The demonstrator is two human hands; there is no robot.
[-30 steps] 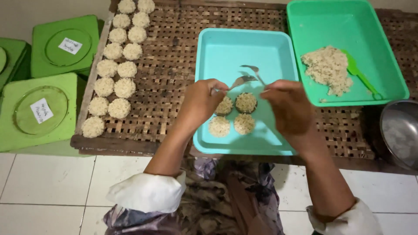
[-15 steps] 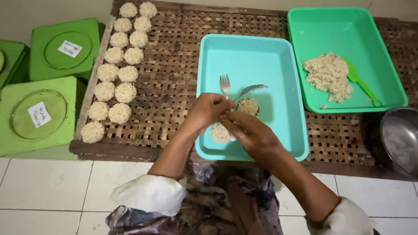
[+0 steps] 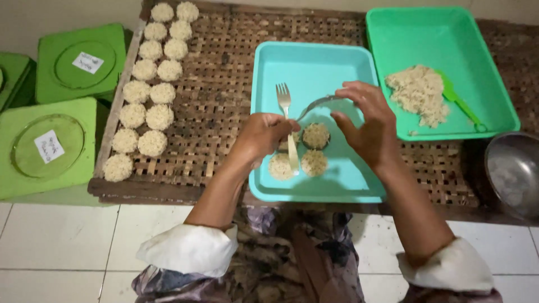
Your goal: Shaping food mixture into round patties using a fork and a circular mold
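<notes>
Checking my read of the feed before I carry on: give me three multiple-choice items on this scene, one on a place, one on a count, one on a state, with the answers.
1. Where does the loose heap of rice lie?
A. green tray
B. blue tray
C. metal bowl

2. How many round rice cakes show in the blue tray?
A. one
B. three
C. six

3. What does the left hand hold?
A. nothing
B. a lid
C. a fork

Answers:
1 A: the heap sits in the green tray beside a green spatula.
2 B: three cakes lie by the hands.
3 C: the fork points tines up.
</notes>
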